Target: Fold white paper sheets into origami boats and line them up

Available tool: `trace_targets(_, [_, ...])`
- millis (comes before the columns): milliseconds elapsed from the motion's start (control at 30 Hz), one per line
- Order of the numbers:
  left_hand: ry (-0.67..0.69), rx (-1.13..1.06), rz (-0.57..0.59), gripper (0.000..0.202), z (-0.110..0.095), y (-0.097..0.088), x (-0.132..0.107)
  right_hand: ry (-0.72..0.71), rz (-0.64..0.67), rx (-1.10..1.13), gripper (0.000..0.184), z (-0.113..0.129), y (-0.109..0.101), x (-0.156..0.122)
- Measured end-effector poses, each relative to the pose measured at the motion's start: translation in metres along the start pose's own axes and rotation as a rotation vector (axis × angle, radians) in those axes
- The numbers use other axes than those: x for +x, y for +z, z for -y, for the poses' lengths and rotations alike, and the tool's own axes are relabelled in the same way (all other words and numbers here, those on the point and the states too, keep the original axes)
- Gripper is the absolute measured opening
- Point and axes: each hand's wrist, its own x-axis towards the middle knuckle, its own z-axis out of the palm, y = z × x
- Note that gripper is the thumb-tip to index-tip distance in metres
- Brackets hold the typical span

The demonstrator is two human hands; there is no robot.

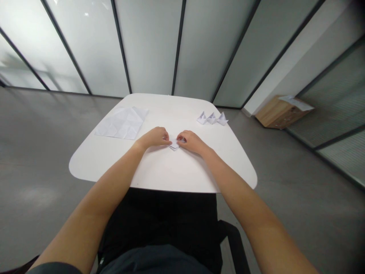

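Note:
A small folded piece of white paper (174,145) lies near the middle of the table, one pointed corner facing me. My left hand (156,137) pinches its left side, thumb and fingers closed together. On the right side, my right hand (191,140) grips the same paper with curled fingers. The fingers hide much of the paper's upper part. Three folded paper boats (212,118) stand in a row beyond my right hand. To the far left lie flat, creased sheets of white paper (121,123).
The white table (171,173) has rounded corners, and its near edge is close to my lap. A chair armrest (232,232) is at my lower right. A brown box (281,112) sits on the floor by the right wall. Frosted glass panels (151,45) stand behind the table.

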Motion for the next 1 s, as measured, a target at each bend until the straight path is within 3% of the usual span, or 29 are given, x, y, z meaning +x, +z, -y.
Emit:
trace_targets(267, [0.083, -0.018, 0.020, 0.030, -0.009, -0.001, -0.001, -0.025, 0.047, 0.038, 0.034, 0.003, 0.002, 0.000])
trace_targets(500, [-0.048, -0.107, 0.064, 0.026, -0.009, -0.003, -0.001, -0.003, 0.051, 0.097, 0.039, -0.002, 0.001, 0.000])
trace_targets(800, [-0.143, -0.202, 0.094, 0.016, 0.007, -0.010, -0.004, 0.111, 0.016, 0.094, 0.037, -0.016, -0.011, -0.005])
trace_targets(867, [-0.117, -0.181, 0.105, 0.021, 0.008, -0.007, -0.003, 0.112, 0.004, 0.068, 0.034, -0.017, -0.011, -0.005])
trace_targets(1000, [-0.069, -0.123, 0.100, 0.050, 0.005, -0.003, -0.001, 0.065, 0.005, 0.011, 0.028, -0.018, -0.008, -0.007])
